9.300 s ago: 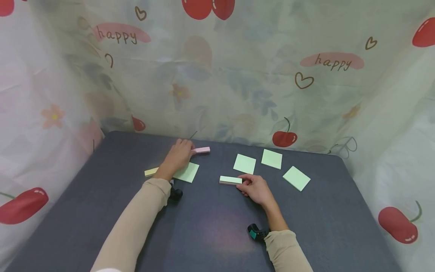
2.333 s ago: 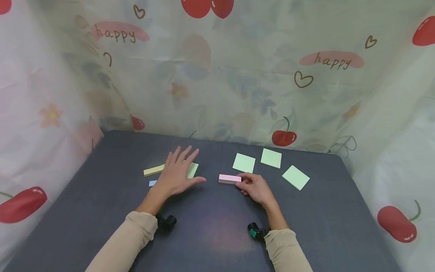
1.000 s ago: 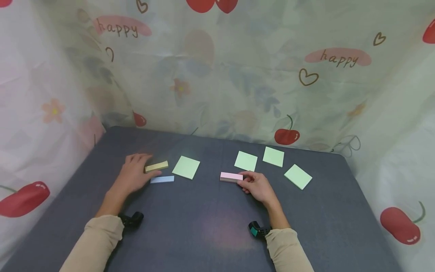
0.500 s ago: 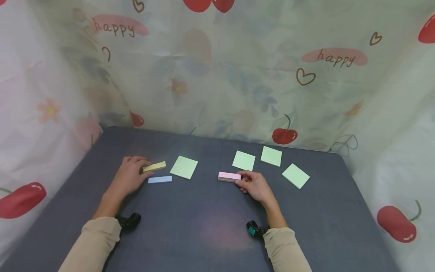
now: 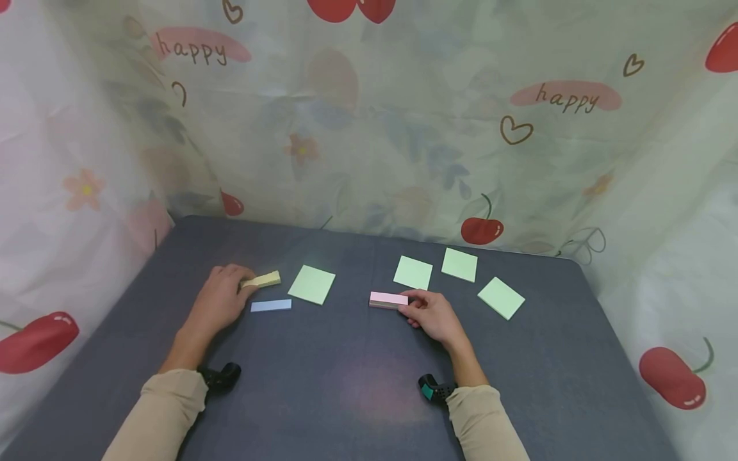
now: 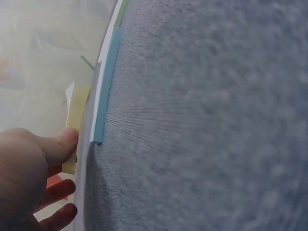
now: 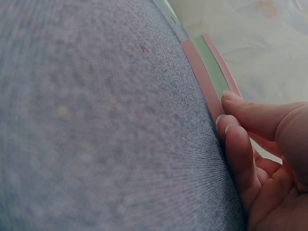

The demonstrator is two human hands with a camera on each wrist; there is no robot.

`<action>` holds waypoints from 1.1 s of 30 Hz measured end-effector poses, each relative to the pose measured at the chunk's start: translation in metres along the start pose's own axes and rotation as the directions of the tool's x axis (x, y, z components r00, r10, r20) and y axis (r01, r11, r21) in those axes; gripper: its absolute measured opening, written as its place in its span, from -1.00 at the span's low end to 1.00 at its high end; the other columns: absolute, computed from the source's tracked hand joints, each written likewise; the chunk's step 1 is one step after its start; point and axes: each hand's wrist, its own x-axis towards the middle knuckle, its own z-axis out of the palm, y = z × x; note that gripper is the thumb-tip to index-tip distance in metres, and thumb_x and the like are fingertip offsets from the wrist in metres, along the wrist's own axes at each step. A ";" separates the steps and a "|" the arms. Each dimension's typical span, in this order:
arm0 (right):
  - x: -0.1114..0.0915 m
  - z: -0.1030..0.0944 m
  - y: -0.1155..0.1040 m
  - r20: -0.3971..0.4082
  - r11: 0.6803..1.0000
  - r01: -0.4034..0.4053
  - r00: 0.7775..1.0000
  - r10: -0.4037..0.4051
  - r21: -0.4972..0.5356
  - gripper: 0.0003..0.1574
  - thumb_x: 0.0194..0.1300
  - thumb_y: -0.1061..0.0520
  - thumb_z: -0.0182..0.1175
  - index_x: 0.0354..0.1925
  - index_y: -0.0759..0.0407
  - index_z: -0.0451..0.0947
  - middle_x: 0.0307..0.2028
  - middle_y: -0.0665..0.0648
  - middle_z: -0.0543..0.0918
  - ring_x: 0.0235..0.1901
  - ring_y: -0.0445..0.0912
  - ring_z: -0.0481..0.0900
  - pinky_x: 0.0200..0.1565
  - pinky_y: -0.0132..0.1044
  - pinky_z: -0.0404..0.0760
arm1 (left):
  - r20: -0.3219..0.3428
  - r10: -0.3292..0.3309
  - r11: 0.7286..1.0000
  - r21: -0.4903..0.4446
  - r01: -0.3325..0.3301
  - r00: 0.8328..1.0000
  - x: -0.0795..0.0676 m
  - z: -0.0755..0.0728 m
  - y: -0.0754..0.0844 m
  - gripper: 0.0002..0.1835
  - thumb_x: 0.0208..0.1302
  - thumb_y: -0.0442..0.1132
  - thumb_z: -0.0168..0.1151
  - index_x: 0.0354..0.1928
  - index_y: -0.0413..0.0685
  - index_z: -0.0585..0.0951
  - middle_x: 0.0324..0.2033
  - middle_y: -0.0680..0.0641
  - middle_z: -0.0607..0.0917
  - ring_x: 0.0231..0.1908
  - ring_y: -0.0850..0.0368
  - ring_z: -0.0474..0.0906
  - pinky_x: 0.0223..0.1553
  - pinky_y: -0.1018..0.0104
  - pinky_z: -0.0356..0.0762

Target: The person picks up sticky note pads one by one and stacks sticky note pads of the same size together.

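Observation:
My left hand [image 5: 221,298] pinches one end of a narrow yellow sticky-note pad [image 5: 265,280] between thumb and fingers. In the left wrist view the yellow pad [image 6: 77,113] stands tilted, a white flap at its far end. Just nearer lies a narrow blue sticky-note pad [image 5: 271,306], flat on the table. My right hand [image 5: 432,314] holds the right end of a small stack of narrow sticky-note pads, a pink pad [image 5: 389,297] uppermost. The right wrist view shows a green pad [image 7: 211,62] layered between pink ones, the thumb on one side and fingertips on the other.
A square light-green sticky-note pad [image 5: 312,284] lies between the hands. Several more green squares lie behind and right of the right hand, among them one pad [image 5: 501,298] farthest right. Patterned cloth [image 5: 369,128] hangs along the back and sides of the dark table [image 5: 346,397].
A pink pad from the back now tops the right hand's stack, where green showed before. My left hand has moved left to the yellow pad, gripped it and tilted it up slightly. The right hand stays put.

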 end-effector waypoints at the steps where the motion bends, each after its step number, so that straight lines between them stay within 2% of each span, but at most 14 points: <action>1: 0.000 0.000 0.000 0.000 1.000 -0.001 1.000 0.001 0.001 -0.62 0.32 0.15 0.39 0.07 0.24 0.68 -0.45 0.17 0.66 -0.54 -0.20 0.55 -0.42 -0.38 0.56 | 0.001 -0.003 1.000 -0.006 0.003 1.000 0.000 -0.001 0.001 -0.74 0.48 -0.19 0.21 0.05 -0.23 0.64 0.07 -0.27 0.62 0.19 -0.29 0.39 0.17 -0.29 0.38; 10: 0.001 0.001 -0.001 0.002 1.000 -0.015 1.000 0.015 0.007 -0.64 0.31 0.17 0.39 0.07 0.22 0.68 -0.46 0.12 0.64 -0.54 -0.19 0.56 -0.40 -0.38 0.57 | 0.019 -0.007 0.999 -0.051 0.008 1.000 0.004 -0.009 0.014 -0.68 0.55 -0.11 0.11 0.13 -0.17 0.61 0.00 -0.23 0.66 0.04 -0.20 0.51 0.02 -0.21 0.44; 20: 0.000 0.000 0.000 -0.003 1.000 -0.011 1.000 0.011 -0.001 -0.64 0.32 0.16 0.39 0.06 0.21 0.69 -0.44 0.16 0.65 -0.53 -0.19 0.57 -0.40 -0.39 0.58 | 0.018 0.022 0.994 -0.109 -0.020 1.000 0.012 -0.014 0.043 -0.68 0.56 -0.13 0.11 0.17 -0.16 0.58 0.00 -0.18 0.64 -0.01 -0.13 0.50 -0.01 -0.13 0.44; 26: -0.001 0.000 -0.002 -0.005 1.000 -0.018 1.000 0.018 -0.002 -0.62 0.32 0.17 0.38 0.08 0.22 0.68 -0.43 0.15 0.66 -0.52 -0.18 0.57 -0.39 -0.38 0.59 | 0.024 0.029 0.988 -0.153 -0.025 0.999 0.016 -0.011 0.064 -0.65 0.56 -0.12 0.10 0.22 -0.16 0.54 0.08 -0.21 0.62 0.06 -0.15 0.51 0.07 -0.18 0.46; 33: 0.000 0.000 -0.001 0.003 1.000 -0.006 1.000 0.006 0.011 -0.64 0.32 0.18 0.38 0.07 0.23 0.68 -0.44 0.15 0.65 -0.53 -0.17 0.57 -0.39 -0.39 0.59 | 0.019 0.059 0.980 -0.189 -0.054 0.998 0.023 -0.001 0.089 -0.64 0.54 -0.08 0.13 0.20 -0.14 0.56 0.06 -0.18 0.64 0.05 -0.12 0.54 0.07 -0.17 0.49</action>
